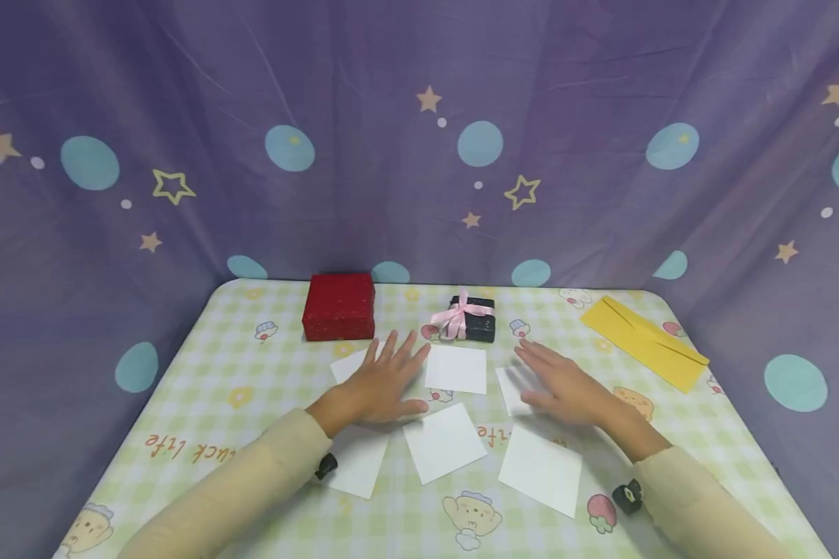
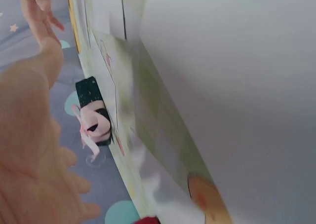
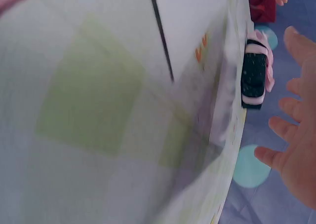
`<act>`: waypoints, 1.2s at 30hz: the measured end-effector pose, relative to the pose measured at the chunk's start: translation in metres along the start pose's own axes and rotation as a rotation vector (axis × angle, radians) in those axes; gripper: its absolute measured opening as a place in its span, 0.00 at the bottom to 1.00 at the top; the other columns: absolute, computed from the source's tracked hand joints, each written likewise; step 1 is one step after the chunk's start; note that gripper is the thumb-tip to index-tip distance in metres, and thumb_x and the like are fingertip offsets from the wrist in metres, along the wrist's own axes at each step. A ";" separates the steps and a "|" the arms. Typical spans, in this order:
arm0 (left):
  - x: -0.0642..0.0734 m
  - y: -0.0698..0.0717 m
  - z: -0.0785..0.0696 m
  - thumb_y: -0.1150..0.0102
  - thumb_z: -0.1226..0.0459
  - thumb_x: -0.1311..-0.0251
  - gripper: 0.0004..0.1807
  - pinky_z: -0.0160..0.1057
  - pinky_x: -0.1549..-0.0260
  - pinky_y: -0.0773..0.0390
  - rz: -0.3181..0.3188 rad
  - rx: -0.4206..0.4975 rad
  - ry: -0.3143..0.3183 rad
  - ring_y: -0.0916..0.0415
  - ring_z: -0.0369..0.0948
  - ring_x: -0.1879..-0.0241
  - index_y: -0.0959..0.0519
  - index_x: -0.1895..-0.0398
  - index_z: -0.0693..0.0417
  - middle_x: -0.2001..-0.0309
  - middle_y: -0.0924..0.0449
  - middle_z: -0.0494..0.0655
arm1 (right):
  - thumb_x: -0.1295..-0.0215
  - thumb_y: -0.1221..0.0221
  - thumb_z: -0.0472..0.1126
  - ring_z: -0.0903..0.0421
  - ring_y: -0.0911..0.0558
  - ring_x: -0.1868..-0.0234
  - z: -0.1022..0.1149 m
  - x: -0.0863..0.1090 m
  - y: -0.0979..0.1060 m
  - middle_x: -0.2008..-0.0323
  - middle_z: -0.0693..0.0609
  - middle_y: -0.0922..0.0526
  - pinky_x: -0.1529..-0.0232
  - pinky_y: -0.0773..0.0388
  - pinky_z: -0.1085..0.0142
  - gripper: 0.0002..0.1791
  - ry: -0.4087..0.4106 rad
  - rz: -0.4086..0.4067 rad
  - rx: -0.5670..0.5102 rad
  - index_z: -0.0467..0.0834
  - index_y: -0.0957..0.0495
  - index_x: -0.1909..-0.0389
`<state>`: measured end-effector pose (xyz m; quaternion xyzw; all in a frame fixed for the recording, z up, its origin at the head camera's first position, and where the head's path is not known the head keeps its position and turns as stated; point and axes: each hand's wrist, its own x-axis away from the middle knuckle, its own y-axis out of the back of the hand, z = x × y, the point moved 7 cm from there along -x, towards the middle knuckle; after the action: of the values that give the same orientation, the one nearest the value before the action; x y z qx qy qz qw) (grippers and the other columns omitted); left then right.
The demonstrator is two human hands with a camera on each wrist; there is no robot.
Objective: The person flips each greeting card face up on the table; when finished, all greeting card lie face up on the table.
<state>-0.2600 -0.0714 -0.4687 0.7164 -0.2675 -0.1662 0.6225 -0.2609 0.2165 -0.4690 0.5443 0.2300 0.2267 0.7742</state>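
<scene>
My left hand (image 1: 381, 384), fingers spread and palm down, is over the left-hand sheets of white paper. One white sheet (image 1: 358, 460) shows partly under its wrist, and another behind its fingers. On the other side my right hand (image 1: 565, 388) has its fingers extended over a small white sheet (image 1: 509, 390), hiding part of it. Between and in front of the hands lie more loose white sheets (image 1: 446, 442). Nothing is held in either palm, as both wrist views show. A black box (image 3: 254, 76) with a pink ribbon bow (image 1: 454, 320) sits just beyond the papers.
A red box (image 1: 339, 307) stands at the back left of the table. At the back right a yellow envelope (image 1: 643, 341) lies at an angle. The checked tablecloth (image 1: 196, 388) has cartoon prints, and a purple curtain (image 1: 391, 210) hangs behind.
</scene>
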 end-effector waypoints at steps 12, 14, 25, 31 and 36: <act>-0.051 0.001 -0.047 0.34 0.45 0.38 0.39 0.50 0.39 0.25 -0.190 0.089 -0.056 0.28 0.48 0.36 0.31 0.27 0.52 0.36 0.25 0.51 | 0.35 0.33 0.43 0.48 0.20 0.52 -0.062 0.010 0.012 0.51 0.45 0.19 0.48 0.22 0.51 0.29 -0.135 -0.091 -0.132 0.40 0.24 0.34; -0.058 -0.002 -0.054 0.34 0.44 0.38 0.40 0.48 0.40 0.24 -0.183 0.091 -0.061 0.29 0.46 0.36 0.30 0.27 0.52 0.38 0.25 0.50 | 0.35 0.33 0.44 0.54 0.23 0.59 -0.073 0.012 0.009 0.57 0.48 0.20 0.55 0.23 0.58 0.27 -0.179 -0.083 -0.212 0.43 0.22 0.35; -0.094 -0.027 -0.081 0.31 0.44 0.41 0.41 0.41 0.40 0.25 -0.018 0.348 -0.043 0.28 0.45 0.42 0.31 0.27 0.50 0.40 0.26 0.51 | 0.37 0.30 0.48 0.53 0.30 0.59 -0.110 0.025 -0.016 0.57 0.48 0.24 0.58 0.30 0.66 0.29 -0.403 0.019 -0.506 0.53 0.21 0.35; -0.107 -0.032 -0.092 0.33 0.43 0.39 0.37 0.39 0.46 0.27 0.001 0.250 -0.051 0.30 0.42 0.46 0.28 0.28 0.44 0.41 0.26 0.48 | 0.39 0.29 0.51 0.54 0.30 0.59 -0.109 0.023 -0.019 0.57 0.51 0.23 0.57 0.30 0.65 0.29 -0.391 0.048 -0.439 0.54 0.20 0.36; -0.113 -0.035 -0.097 0.34 0.40 0.40 0.37 0.41 0.47 0.29 0.006 0.140 -0.043 0.30 0.42 0.46 0.28 0.29 0.38 0.42 0.25 0.46 | 0.42 0.27 0.49 0.57 0.30 0.62 -0.104 0.015 -0.015 0.62 0.53 0.22 0.60 0.30 0.67 0.26 -0.358 0.040 -0.390 0.52 0.17 0.40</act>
<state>-0.2895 0.0760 -0.4978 0.7537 -0.2937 -0.1605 0.5656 -0.3105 0.2979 -0.5167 0.4205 0.0305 0.1822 0.8883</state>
